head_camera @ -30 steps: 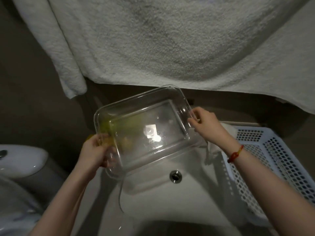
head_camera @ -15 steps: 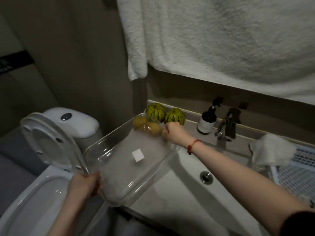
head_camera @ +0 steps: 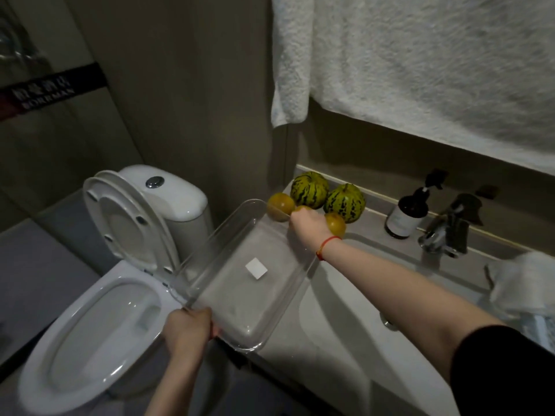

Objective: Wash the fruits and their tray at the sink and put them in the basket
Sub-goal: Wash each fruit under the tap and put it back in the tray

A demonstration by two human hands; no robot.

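clear plastic tray (head_camera: 240, 283) juts off the sink counter's left edge | your left hand (head_camera: 189, 328) grips its near end, right hand (head_camera: 307, 228) its far rim | step: tray wash | next: carry it under the tap (head_camera: 447, 232)

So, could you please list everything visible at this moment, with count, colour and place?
Tray: one, clear, with a white sticker, held tilted between toilet and sink.
Striped melons: two, green and yellow, on the counter's back left corner.
Round fruits: three, yellow-orange, in front of the melons; one is mostly hidden by the right hand.
Sink: one, white, right of the tray.
Faucet: one, metal, behind the sink.
Pump bottle: one, dark, left of the faucet.
Cloth: one, white, far right.
Towel: one, white, hanging above.
Toilet: one, white, lid up, left.
Left hand: grips the tray's near end.
Right hand: at the tray's far end; grip unclear.
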